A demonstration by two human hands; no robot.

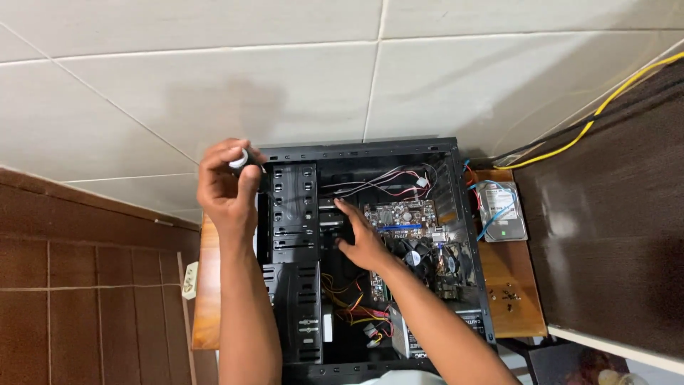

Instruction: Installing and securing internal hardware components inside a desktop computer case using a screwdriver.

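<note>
An open black computer case [370,151] lies on a wooden table, its inside facing up. My left hand [226,187] hovers over the case's left edge beside the drive cage [292,207], closed around a small black and white object [242,160]. My right hand [362,237] reaches inside the case, fingers spread and resting on a dark part just left of the green motherboard [402,214]. A cooler fan [420,258] sits right of my right wrist. Red, yellow and black wires [353,303] run under my right forearm.
A bare hard drive [502,212] with blue cables lies on the wooden table [516,285] right of the case. A yellow cable [598,110] runs along the tiled wall. A power strip [189,279] sits left of the table. A dark panel [613,214] stands at right.
</note>
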